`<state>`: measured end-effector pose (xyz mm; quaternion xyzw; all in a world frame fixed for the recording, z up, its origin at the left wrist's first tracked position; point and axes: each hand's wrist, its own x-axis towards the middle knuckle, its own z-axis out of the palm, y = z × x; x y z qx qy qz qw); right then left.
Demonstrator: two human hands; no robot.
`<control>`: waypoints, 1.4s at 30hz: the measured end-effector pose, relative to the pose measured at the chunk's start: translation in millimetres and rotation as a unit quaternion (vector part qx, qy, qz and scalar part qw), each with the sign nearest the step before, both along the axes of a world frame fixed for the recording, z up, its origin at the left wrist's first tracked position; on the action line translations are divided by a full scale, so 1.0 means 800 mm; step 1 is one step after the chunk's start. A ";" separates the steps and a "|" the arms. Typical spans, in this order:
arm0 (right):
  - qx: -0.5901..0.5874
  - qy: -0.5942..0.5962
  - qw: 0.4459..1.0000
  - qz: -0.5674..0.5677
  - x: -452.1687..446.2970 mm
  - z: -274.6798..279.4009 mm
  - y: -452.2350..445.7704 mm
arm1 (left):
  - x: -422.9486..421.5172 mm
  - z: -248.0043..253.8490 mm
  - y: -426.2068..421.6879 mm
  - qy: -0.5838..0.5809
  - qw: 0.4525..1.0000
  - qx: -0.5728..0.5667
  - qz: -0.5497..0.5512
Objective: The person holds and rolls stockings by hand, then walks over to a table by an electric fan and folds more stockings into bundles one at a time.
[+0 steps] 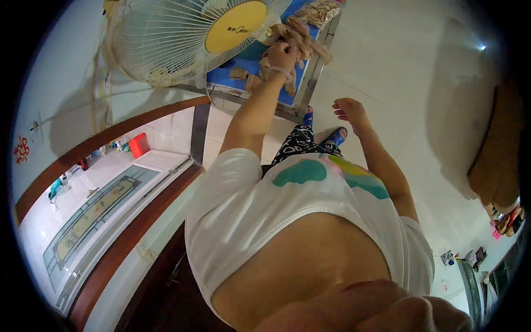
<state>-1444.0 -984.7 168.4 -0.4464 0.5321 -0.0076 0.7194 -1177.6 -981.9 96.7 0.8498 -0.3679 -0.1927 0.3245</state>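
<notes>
My left hand [281, 57] reaches over the blue tabletop [221, 77], with its fingers closed on a heap of tan, crumpled cloth-like pieces [297, 37]. Their exact kind is unclear. A few smaller tan pieces [253, 83] lie apart on the blue surface near my wrist. Off to the right of the table, my right hand [351, 110] hangs in the air above the floor. Its fingers are loosely bent and apart, with nothing in them. Part of the tabletop is hidden behind the fan.
A standing fan [235, 27] with a yellow centre overhangs the table's left side. A clear bag of tan pieces [321, 12] lies at the far end. The table has a metal edge [315, 72]. To the left is a doorway with a wooden frame [119, 119].
</notes>
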 end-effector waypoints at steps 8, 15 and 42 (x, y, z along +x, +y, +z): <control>0.006 -0.061 0.998 0.018 0.012 -0.012 0.001 | 0.044 0.074 0.024 0.588 0.733 -0.343 0.018; 0.216 -0.184 0.953 -0.106 0.093 0.013 -0.015 | -0.030 0.126 0.081 0.285 0.938 -0.181 -0.084; 0.013 -0.332 0.914 -0.232 -0.021 0.095 -0.020 | -0.139 0.236 0.059 0.625 0.719 -0.301 -0.037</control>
